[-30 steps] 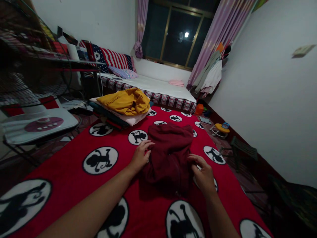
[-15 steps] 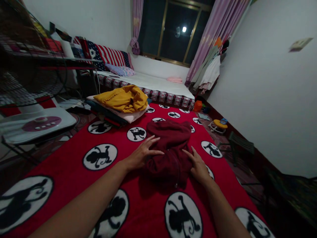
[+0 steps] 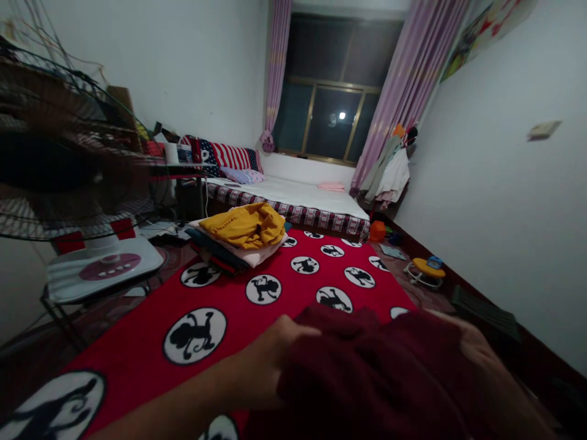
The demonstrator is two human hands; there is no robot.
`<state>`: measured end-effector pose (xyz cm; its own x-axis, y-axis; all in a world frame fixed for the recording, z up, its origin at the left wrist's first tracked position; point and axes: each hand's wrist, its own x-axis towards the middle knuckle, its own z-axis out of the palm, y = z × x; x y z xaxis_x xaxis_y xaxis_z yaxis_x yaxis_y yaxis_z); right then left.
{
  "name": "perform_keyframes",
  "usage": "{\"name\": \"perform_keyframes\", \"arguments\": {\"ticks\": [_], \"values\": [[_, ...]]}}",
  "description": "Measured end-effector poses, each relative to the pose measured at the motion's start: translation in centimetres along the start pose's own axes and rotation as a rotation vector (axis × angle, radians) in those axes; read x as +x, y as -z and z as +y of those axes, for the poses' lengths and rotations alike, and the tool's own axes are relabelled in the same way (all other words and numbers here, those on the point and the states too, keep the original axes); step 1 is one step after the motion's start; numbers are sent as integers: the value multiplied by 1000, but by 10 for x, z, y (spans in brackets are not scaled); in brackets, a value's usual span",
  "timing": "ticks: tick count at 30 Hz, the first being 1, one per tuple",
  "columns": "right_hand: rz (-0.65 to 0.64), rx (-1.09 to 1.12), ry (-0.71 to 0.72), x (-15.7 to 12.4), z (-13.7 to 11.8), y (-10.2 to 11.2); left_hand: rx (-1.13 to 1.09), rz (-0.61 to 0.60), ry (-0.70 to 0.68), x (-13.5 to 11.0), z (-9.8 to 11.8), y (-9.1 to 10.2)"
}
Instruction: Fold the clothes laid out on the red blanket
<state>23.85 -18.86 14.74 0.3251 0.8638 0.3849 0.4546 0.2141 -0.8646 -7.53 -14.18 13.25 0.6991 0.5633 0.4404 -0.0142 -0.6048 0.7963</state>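
Note:
A bunched maroon garment point(image 3: 367, 366) with what looks like a zip line is lifted close to me at the lower right, blurred by motion. My left hand point(image 3: 282, 348) grips its left side, thumb on top and the other fingers hidden by cloth. At its right side my right hand point(image 3: 472, 342) holds the cloth, its fingers mostly out of sight behind the fabric. Beneath lies a red blanket point(image 3: 137, 373) printed with black monkeys in white circles. Farther off on the blanket's left edge, a mustard-yellow garment point(image 3: 250, 226) tops a stack of folded clothes point(image 3: 220, 260).
A fan point(image 3: 68, 159) stands at the left above its white base point(image 3: 110, 263). Behind the blanket is a low bed point(image 3: 293, 192) below a window. On the right are a yellow stool point(image 3: 426, 267), a dark green stool point(image 3: 486, 311) and hanging clothes point(image 3: 389, 171) by the wall.
Both hands have closed on the maroon garment and raised it off the blanket, toward me and to the right. The view has tilted up, showing more of the window and wall.

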Motion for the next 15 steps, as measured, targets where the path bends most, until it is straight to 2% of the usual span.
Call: {"name": "perform_keyframes", "arguments": {"ticks": [1, 3, 4, 5, 6, 8, 10, 12, 15], "values": [[36, 75, -54, 22, -8, -5, -75, 160, 75, 18, -2, 9], [78, 98, -89, 70, -14, -23, -110, 354, 153, 60, -23, 30], [126, 100, -117, 91, -9, -33, -108, 456, 214, 78, -40, 40], [176, 99, -150, 106, 0, -44, -69, 678, 360, 92, -59, 49], [219, 91, -177, 115, 12, -53, -46, 745, 433, 100, -79, 56], [298, 65, -199, 110, 40, -66, -4, 795, 490, 95, -113, 63], [305, 45, -165, 80, 65, -77, 43, 784, 506, 70, -138, 58], [136, -24, -12, 39, 82, -87, 78, 729, 491, 39, -152, 45], [-45, -335, 222, -13, 85, -102, 317, 530, 300, 6, -156, 17]]}}
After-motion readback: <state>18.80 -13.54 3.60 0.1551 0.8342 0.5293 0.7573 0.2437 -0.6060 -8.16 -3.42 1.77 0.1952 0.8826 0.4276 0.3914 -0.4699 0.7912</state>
